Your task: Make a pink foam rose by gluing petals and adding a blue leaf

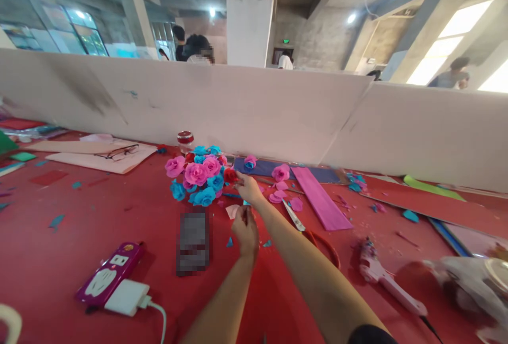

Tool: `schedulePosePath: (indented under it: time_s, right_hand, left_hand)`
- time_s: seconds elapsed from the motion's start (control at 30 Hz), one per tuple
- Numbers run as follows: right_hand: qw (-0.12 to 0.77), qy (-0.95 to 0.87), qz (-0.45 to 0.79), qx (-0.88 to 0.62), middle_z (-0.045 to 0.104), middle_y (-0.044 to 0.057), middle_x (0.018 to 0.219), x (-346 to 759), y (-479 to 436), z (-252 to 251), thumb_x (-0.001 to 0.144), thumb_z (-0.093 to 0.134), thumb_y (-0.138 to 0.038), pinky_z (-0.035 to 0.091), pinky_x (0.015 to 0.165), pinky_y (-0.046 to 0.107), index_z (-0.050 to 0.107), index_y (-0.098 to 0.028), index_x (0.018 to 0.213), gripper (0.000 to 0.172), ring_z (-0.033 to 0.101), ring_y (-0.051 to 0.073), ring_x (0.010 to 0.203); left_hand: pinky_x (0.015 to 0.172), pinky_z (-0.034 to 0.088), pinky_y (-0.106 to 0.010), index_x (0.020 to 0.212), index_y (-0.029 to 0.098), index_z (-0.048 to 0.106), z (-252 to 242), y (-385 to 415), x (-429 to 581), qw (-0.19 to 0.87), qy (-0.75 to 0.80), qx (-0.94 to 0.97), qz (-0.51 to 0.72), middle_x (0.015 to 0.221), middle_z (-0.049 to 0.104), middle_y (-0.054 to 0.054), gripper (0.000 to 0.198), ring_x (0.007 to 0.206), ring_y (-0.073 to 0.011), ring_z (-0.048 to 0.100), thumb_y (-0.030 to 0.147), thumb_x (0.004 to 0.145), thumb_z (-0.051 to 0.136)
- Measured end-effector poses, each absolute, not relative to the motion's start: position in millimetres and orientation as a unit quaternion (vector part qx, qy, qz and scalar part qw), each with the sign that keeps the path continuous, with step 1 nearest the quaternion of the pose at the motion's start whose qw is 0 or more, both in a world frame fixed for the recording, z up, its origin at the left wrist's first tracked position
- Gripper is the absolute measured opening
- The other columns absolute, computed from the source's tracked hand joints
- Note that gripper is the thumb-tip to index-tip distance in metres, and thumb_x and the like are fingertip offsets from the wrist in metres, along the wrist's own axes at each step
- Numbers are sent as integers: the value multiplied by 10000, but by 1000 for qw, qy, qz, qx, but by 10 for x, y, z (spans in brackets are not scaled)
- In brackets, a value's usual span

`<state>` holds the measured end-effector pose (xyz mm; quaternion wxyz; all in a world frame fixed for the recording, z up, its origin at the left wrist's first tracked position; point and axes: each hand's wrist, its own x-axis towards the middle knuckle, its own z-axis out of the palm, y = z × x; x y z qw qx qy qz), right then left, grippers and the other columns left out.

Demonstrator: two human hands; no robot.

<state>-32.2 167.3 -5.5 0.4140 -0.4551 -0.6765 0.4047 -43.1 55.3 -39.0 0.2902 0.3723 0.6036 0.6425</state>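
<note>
My right hand (250, 189) reaches to the right side of a bunch of paper roses (196, 173) in pink, blue and red. Its fingers are pinched at a small red paper rose (230, 175) on the bunch's edge. Closer to me, my left hand (245, 230) is closed with its fingers curled together; whatever is in it is hidden. A pale pink paper piece (232, 211) lies beside the left hand. Scissors (294, 218) with orange handles rest partly behind my right forearm. Loose pink petals (278, 196) and a single pink paper rose (281, 172) lie to the right.
On the red table (130, 217) are a blurred dark rectangle (193, 241), a purple power strip (111, 274) with a white charger (127, 297), glasses (119, 152), a magenta paper strip (321, 198) and a pink glue gun (391, 283). A white partition (254, 111) stands behind.
</note>
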Motion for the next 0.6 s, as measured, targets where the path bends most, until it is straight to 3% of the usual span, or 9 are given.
schedulePosePath:
  time_s: [0.17, 0.4, 0.5, 0.6]
  right_hand:
    - [429, -617, 435, -495, 601, 92, 1240, -125, 1514, -25, 680, 431, -8, 542, 679, 249, 546, -168, 1230, 585, 680, 138, 780]
    - [473, -597, 370, -531, 678, 53, 1034, 543, 713, 83, 715, 431, -67, 519, 747, 271, 624, -171, 1086, 431, 645, 128, 757]
    - [438, -662, 254, -552, 690, 42, 960, 848, 229, 69, 773, 437, -104, 496, 784, 278, 669, -194, 969, 316, 637, 151, 825]
    - [356, -722, 157, -572, 679, 45, 997, 1091, -122, 17, 813, 407, -83, 462, 848, 262, 672, -215, 982, 341, 616, 153, 927]
  left_hand:
    - [564, 360, -235, 772, 168, 581, -393, 488, -459, 278, 616, 439, 593, 629, 556, -2, 191, 584, -129, 506, 276, 837, 437]
    - [524, 258, -244, 701, 183, 606, -325, 299, -368, 228, 644, 603, 413, 593, 583, -22, 210, 571, -145, 532, 261, 830, 461]
    - [533, 261, -251, 743, 195, 623, -300, 220, -317, 167, 637, 686, 310, 649, 643, -59, 296, 614, -170, 587, 365, 874, 420]
    - [555, 294, -252, 710, 207, 617, -306, 181, -308, 147, 619, 722, 273, 683, 669, -77, 372, 650, -181, 612, 447, 883, 392]
